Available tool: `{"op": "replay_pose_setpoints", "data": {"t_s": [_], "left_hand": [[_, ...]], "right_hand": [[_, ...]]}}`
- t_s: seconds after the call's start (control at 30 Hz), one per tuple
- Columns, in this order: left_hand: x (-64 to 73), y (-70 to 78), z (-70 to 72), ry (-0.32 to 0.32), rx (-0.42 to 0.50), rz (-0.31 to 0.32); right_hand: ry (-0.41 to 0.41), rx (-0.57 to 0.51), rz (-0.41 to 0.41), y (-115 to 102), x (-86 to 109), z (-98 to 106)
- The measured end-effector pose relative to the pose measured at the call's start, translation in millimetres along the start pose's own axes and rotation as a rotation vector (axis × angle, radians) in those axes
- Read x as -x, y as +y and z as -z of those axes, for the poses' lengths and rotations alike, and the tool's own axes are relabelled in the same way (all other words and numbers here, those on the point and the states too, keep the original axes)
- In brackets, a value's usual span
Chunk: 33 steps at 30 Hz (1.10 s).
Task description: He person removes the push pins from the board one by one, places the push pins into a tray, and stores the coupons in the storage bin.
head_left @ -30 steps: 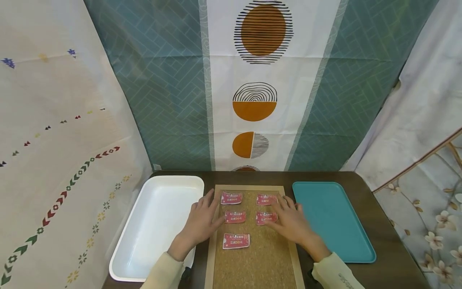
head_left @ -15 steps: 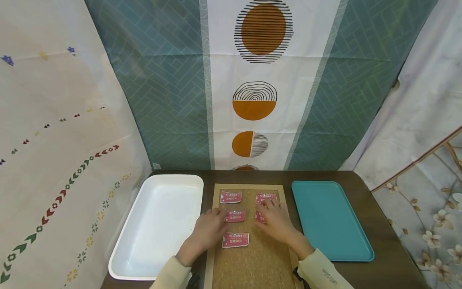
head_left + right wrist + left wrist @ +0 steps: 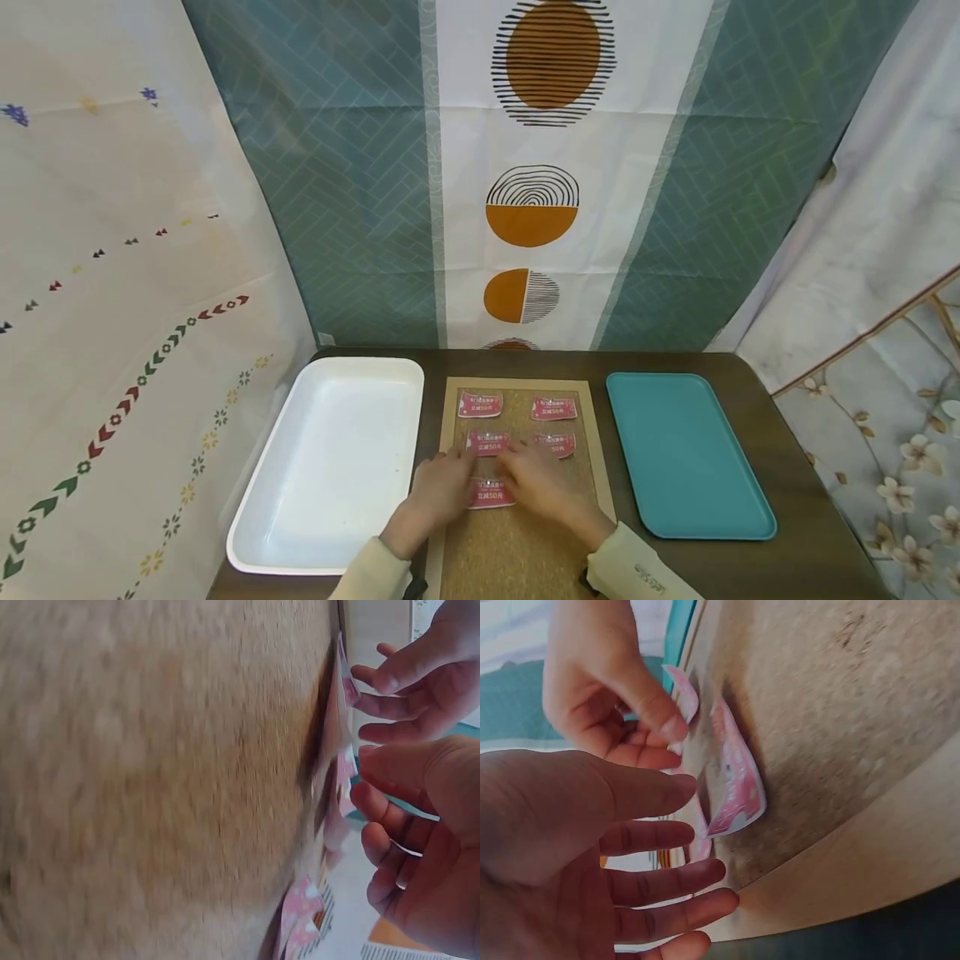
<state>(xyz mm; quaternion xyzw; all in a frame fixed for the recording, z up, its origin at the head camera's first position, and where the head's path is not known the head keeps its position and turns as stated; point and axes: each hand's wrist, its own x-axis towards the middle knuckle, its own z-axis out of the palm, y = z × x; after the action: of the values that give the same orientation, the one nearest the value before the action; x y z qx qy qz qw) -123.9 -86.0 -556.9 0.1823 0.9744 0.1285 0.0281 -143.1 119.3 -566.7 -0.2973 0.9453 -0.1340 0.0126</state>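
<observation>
Pink-red paper coupons lie on a wood-framed cork board (image 3: pixel 517 558). My left hand (image 3: pixel 444 486) is at the left edges of the lowest coupon (image 3: pixel 491 495) and the middle-left coupon (image 3: pixel 487 442). Its fingers are loosely extended in the left wrist view, holding nothing. My right hand (image 3: pixel 542 485) is over the board at the right ends of these two coupons. In the right wrist view its thumb and bent fingers (image 3: pixel 379 847) stand slightly apart, with no coupon visible between them. The lowest coupon (image 3: pixel 739 776) curls up from the cork.
Toward the board's top are an upper-left coupon (image 3: pixel 480 405), an upper-right coupon (image 3: pixel 553 408) and a middle-right coupon (image 3: pixel 558 445). A white tray (image 3: pixel 262 533) stands left of the board, a teal tray (image 3: pixel 697 467) right of it. Patterned curtains (image 3: pixel 360 208) surround the dark table (image 3: pixel 810 517).
My right hand has moved from the right-hand coupons leftward and down to the left column. My left hand has come lower, beside the lowest coupon. The coupons hold their places.
</observation>
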Motion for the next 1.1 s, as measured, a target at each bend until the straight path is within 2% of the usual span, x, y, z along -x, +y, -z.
{"op": "replay_pose_setpoints", "data": {"t_s": [0.23,0.6,0.9,1.1], "left_hand": [[5.0,0.9,-7.6,0.014,0.030,0.046],[5.6,1.0,-10.7,0.029,0.066,0.035],[9.6,-0.4,-17.9,0.074,0.128,0.035],[12.2,-2.9,-24.9,0.063,0.201,0.051]], "right_hand": [[-0.064,-0.098,-0.056,-5.4,-7.4,-9.2],[-0.110,-0.180,-0.097,-4.9,-10.5,-16.3],[-0.079,-0.190,-0.126,-5.0,-11.1,-27.4],[-0.053,-0.236,-0.143,-7.0,-10.6,-32.7]]}}
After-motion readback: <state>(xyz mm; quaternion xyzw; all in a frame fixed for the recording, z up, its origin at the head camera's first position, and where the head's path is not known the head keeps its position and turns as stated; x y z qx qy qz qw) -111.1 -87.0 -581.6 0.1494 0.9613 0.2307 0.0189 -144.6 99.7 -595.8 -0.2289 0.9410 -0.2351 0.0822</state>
